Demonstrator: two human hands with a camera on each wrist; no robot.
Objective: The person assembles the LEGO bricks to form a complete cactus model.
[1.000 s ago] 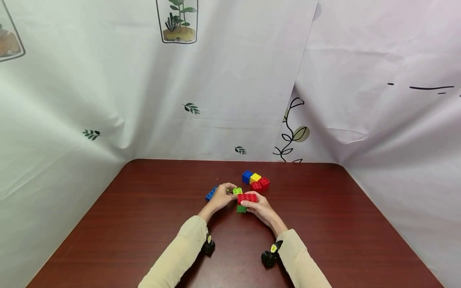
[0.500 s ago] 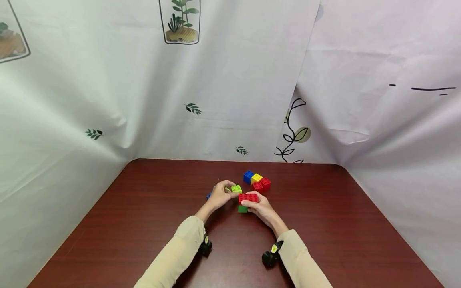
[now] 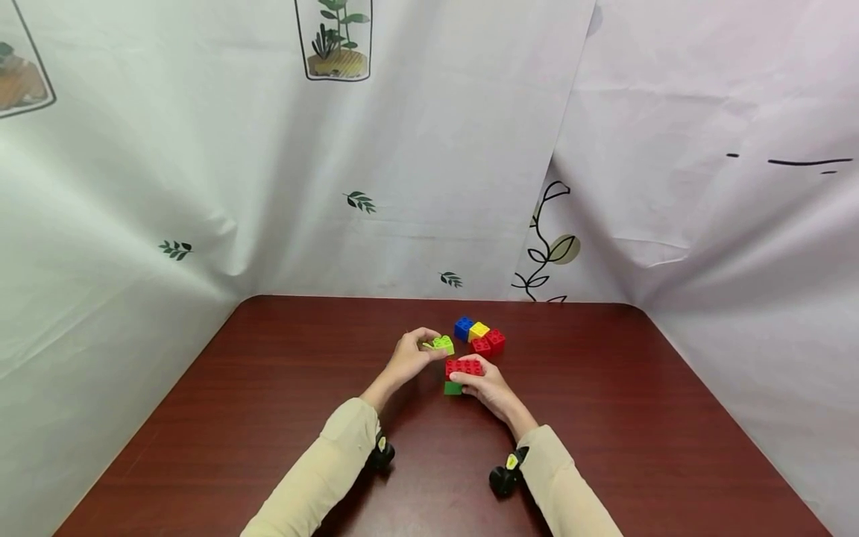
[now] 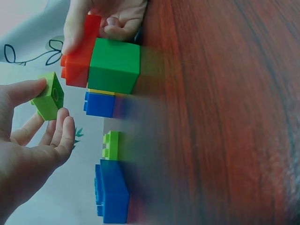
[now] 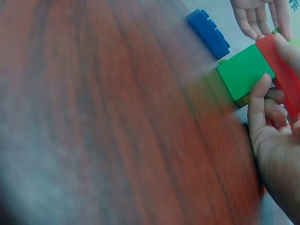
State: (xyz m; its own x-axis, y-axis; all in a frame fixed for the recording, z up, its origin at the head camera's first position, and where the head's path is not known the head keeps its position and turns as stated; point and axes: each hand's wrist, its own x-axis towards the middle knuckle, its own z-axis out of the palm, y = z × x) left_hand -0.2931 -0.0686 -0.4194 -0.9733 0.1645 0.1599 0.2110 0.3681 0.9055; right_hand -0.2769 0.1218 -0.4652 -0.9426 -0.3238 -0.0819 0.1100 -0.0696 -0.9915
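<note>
Head view: pale sleeves rise from the bottom edge, each with a black wrist device by the cuff.
Right hand: right of centre, below mid-frame; thumb and fingers hold the red brick.
Green brick: joined under the left end of the red brick, low against the table.
Left hand: left of centre; it pinches the lime brick between thumb and fingers.
Lime brick: raised off the table, above and left of the red brick; its hollow underside shows in the left wrist view.
Long blue brick: lower left of the left wrist view, on the table just beside another lime brick.
Cluster: small blue brick, yellow brick and two red bricks, close together above the right hand.
Cloth: white, with plant prints, across the upper frame.
</note>
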